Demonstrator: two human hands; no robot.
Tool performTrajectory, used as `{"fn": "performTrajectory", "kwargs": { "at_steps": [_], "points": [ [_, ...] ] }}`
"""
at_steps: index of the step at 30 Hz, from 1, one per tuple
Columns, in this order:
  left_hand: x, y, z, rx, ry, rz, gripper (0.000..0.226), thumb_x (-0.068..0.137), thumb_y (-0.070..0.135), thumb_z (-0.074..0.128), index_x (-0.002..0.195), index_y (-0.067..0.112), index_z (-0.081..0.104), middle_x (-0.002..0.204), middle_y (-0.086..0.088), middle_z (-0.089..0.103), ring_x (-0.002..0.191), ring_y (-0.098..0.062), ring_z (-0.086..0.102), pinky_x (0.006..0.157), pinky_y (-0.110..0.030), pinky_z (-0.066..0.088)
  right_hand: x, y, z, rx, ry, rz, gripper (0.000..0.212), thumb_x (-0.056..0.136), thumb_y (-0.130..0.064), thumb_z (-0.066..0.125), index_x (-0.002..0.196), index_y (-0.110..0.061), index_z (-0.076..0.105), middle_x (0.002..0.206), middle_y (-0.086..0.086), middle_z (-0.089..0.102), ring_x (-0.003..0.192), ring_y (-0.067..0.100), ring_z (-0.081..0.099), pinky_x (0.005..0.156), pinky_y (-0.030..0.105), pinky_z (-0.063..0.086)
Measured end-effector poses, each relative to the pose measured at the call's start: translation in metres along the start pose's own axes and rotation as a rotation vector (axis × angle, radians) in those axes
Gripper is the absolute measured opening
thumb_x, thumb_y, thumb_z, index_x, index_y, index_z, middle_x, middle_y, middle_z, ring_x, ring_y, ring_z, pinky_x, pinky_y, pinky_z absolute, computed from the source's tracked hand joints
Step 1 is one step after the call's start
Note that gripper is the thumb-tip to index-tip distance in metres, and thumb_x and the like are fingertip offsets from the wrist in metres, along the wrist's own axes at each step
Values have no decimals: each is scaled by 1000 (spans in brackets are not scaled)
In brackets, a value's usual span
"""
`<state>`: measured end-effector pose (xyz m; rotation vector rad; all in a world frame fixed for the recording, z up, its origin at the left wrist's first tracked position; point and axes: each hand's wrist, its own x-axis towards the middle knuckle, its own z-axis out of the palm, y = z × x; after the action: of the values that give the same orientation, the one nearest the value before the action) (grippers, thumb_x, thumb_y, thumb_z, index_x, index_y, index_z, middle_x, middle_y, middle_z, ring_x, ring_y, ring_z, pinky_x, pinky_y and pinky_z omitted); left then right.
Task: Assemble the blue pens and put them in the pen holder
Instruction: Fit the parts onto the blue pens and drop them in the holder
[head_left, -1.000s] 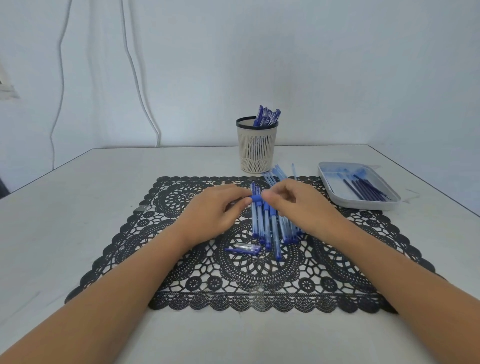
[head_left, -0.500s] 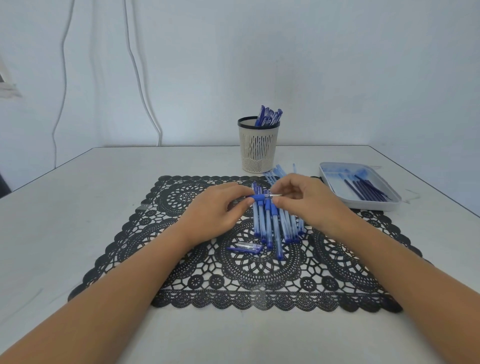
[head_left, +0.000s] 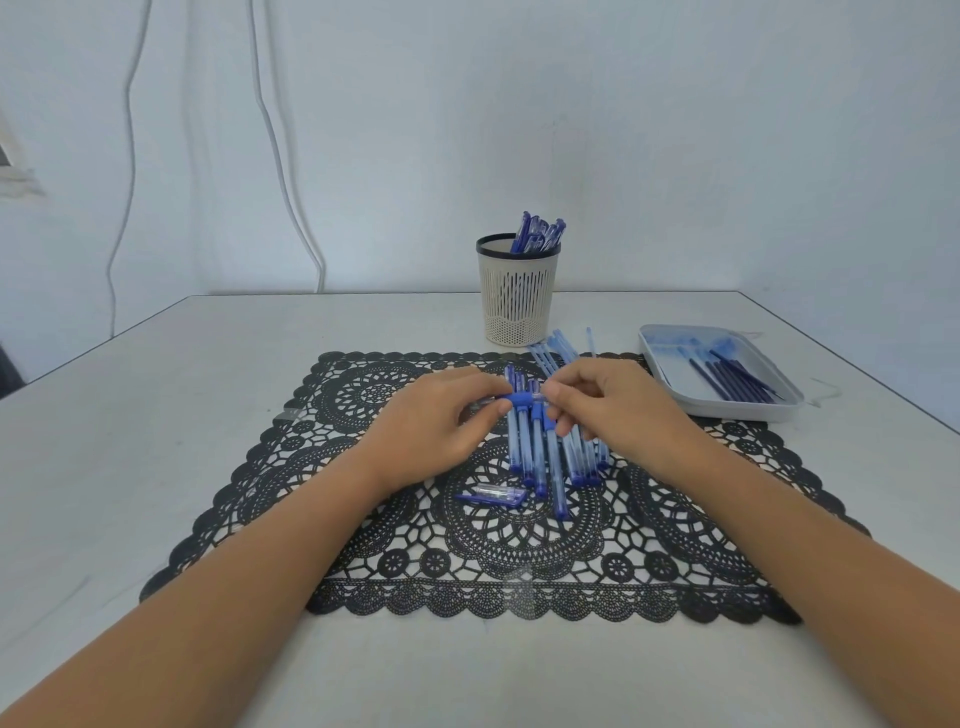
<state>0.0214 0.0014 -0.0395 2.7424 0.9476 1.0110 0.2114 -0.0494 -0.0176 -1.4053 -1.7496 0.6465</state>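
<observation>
Blue pen (head_left: 519, 399) held crosswise, left hand (head_left: 431, 423) fingers curled on one end, right hand (head_left: 621, 413) fingers pinching the other

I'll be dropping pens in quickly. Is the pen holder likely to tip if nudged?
Probably light: the pen holder looks like thin slotted plastic. It is tall and narrow, and its pens lean right, so a nudge near the rim may tip it.
</observation>
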Motion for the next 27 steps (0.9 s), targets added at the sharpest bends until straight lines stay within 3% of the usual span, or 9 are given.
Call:
{"fn": "performTrajectory", "kwargs": {
  "at_steps": [6,11,15,20,27],
  "points": [
    [-2,-7,-2,-71,31,-118,33,88,38,47,106,17,66,80,7,64,71,-12,56,65,-32,48,2,3,-3,75,97,-17,15,87,-11,61,89,-25,58,91,-2,63,83,11,62,75,25,52],
    [-2,-9,-3,-99,27,-172,33,86,37,47,104,17,66,78,6,64,71,-13,56,65,-32,48,1,3,-7,92,158,12,13,87,-14,61,81,-25,58,74,-5,65,71,8,62,68,22,52],
    [-2,-9,-4,-103,41,-176,32,85,37,48,103,17,66,77,6,64,70,-13,56,65,-34,48,3,5,-8,130,195,65,12,89,-15,59,82,-25,60,75,-2,66,68,6,61,67,23,53],
    [-4,-11,-4,-75,25,-128,39,85,45,43,102,18,66,77,4,64,69,-14,56,63,-36,49,0,3,-8,133,89,96,19,92,-10,52,89,-24,65,78,-2,65,70,4,60,69,22,53],
    [-3,-12,-2,-12,-18,-77,27,88,37,47,101,20,65,78,23,55,70,-8,55,64,-27,47,-1,-1,-9,-103,1,72,29,91,-9,46,88,-30,65,72,7,60,69,22,52,82,47,52]
  ]
}}
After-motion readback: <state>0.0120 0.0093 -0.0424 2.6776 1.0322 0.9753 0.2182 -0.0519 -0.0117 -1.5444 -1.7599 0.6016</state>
